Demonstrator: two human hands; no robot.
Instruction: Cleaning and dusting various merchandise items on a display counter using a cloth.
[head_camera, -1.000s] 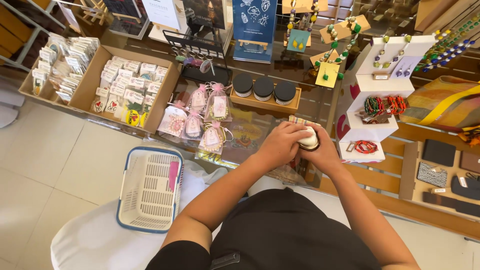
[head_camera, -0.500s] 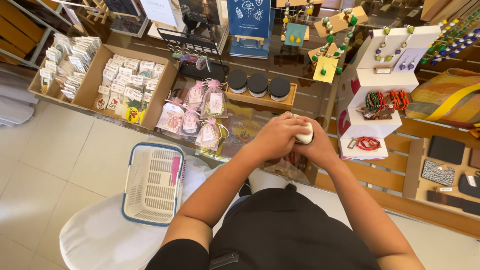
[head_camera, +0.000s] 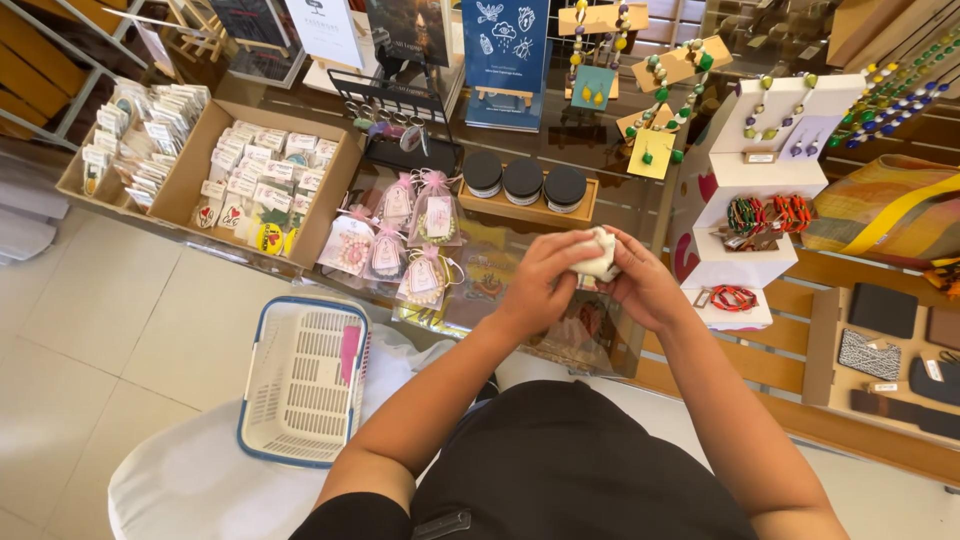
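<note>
Both hands — the left hand (head_camera: 545, 282) and right hand (head_camera: 645, 290) — close around a small white pouch (head_camera: 600, 258), held above the front edge of the glass counter (head_camera: 620, 205). It looks light and soft — best pinched gently at its sides.

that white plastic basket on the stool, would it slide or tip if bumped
Probably light: the white basket is thin open lattice holding just one pink item. It sits on a rounded white seat, so a nudge could likely slide it. Low and wide, it seems unlikely to tip.
</note>
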